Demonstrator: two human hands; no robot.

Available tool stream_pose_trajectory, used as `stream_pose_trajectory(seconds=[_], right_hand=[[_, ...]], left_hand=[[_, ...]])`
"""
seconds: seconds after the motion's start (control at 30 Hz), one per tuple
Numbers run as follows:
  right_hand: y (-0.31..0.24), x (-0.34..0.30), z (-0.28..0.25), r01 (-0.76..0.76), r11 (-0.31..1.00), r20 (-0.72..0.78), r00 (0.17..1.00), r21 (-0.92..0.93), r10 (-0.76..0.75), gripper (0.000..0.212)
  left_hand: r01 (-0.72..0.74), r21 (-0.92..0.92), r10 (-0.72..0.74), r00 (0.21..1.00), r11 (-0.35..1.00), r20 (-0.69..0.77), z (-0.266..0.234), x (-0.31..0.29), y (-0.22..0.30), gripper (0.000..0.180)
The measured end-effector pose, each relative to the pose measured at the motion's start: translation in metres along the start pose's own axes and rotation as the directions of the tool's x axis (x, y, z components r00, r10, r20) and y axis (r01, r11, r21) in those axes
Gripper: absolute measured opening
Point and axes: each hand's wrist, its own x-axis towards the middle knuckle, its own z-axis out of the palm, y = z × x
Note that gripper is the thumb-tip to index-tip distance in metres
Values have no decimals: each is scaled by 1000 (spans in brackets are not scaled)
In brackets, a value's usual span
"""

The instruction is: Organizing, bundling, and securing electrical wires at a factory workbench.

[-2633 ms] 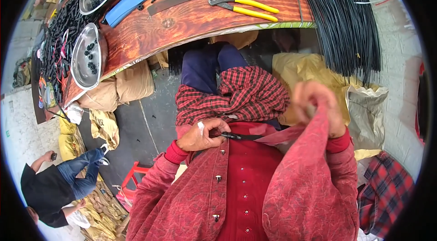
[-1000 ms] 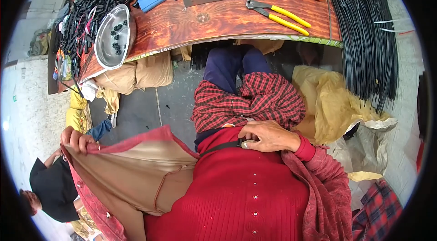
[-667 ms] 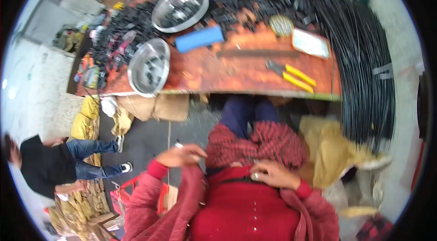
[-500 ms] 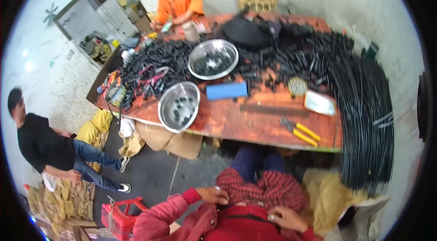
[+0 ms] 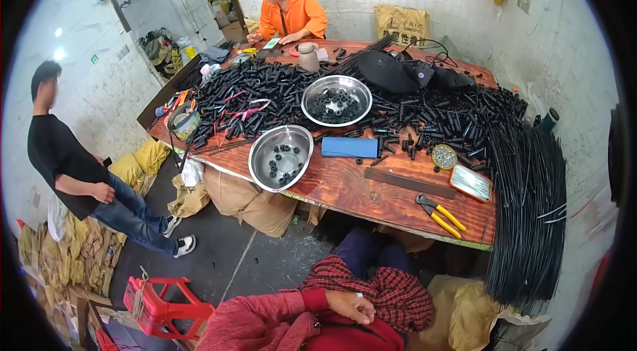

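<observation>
Grip, left hand (image 5: 352, 306): fingers bent over the front of the red shirt (image 5: 355, 341) at the waist; I cannot tell whether they pinch anything or only rest. Right hand out of sight, state unknown. The dark strap (image 5: 371, 332) lies across the shirt, just below the left hand.

Progress, my reading: strap in place around the waist; whether it is fastened does not show. Red jacket (image 5: 265, 321) open on the left side. No counter work in hand.

Surroundings, clock centred on the left hand: checked cloth (image 5: 405, 298) bunched over the lap, 2 o'clock, crowding the waist. Counter (image 5: 318, 193) edge comes over the knees. Yellow-handled pliers (image 5: 440, 217) between 1 and 2; blue block (image 5: 350, 147) at 12; near steel bowl (image 5: 260, 164), sparsely filled, at 11; black rods (image 5: 527, 231) at 2; red stool (image 5: 156, 308) at 9.
</observation>
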Motion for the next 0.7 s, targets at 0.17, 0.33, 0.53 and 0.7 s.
stream_pose_trajectory(seconds=[0.17,0.33,0.53,0.7], right_hand=[[8,11,7,79,997,22,997,26,-80,30],[17,32,14,155,986,45,987,55,-157,29],[34,49,29,211,972,99,970,102,-221,28],[37,69,43,248,955,109,957,163,-267,27]], left_hand=[[60,-123,-81,982,991,-171,-3,-39,-16,41],[91,-193,-132,969,977,-209,4,-63,-28,43],[82,-251,-137,968,964,-212,7,-59,-39,42],[79,-205,-122,971,976,-205,4,-60,-39,41]])
